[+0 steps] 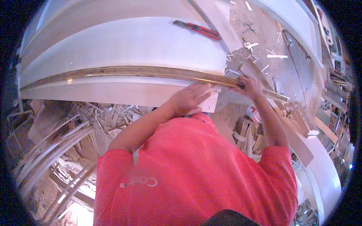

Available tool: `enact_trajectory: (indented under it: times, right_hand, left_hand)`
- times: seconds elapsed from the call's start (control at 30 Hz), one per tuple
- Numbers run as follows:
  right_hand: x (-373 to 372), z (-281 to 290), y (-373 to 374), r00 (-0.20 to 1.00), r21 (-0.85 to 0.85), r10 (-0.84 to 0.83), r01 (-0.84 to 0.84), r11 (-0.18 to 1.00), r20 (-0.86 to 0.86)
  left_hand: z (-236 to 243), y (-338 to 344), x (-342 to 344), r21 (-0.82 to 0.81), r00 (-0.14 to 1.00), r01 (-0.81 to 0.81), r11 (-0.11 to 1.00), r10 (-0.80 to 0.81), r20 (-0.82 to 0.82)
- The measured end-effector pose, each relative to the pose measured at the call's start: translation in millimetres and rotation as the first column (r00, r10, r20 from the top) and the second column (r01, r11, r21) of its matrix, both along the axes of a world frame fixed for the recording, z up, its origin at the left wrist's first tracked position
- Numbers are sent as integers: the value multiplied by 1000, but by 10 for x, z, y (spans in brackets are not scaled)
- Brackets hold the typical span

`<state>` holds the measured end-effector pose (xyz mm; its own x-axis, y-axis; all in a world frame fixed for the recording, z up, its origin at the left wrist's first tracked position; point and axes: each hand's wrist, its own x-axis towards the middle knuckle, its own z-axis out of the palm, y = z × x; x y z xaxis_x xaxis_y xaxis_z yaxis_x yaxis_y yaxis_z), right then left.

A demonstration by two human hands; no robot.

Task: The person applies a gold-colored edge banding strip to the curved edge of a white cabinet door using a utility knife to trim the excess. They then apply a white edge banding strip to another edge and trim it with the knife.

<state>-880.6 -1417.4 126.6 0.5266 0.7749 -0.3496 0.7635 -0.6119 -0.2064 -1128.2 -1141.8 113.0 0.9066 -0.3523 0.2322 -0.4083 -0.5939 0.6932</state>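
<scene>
A long gold-coloured metal strip (pixel 132 71) lies along the near edge of a pale work surface (pixel 132 41) and sticks out past its right end. My right hand (pixel 249 87) is closed round the strip beyond that end; a small dark patch shows at its fingertips, too small to name. My left hand (pixel 189 99) rests with outstretched fingers on the bare wooden board (pixel 109 92) under the strip, its fingertips at the strip's near edge. Farther off on the surface lies a red utility knife (pixel 199 30).
A loose pale board (pixel 220 26) lies at the surface's far right. Wood scraps (pixel 277 56) litter the floor on the right. Several long curved strips (pixel 56 150) lean at the lower left. Another long white panel (pixel 294 19) runs along the far right.
</scene>
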Motion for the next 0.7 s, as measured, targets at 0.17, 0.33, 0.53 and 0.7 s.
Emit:
enact_trajectory:
  times: [0.17, 0.33, 0.53, 0.7]
  right_hand:
    - [-33, 36, -9, 999, 54, -29, 30, 998, -19]
    - [3, 330, 39, 997, 212, -21, 4, 977, 79]
    - [142, 597, 875, 985, 535, -108, 20, 844, 134]
    - [211, 428, 2287, 947, 474, 66, -217, 854, 314]
  left_hand:
    - [-7, -13, -66, 32, 1000, 20, 999, -21, 17]
    - [21, -12, -84, 12, 999, 0, 1000, -1, 52]
    - [234, 172, -160, -24, 946, -286, 958, 286, 155]
    - [465, 498, -730, 121, 643, -764, 634, 733, 222]
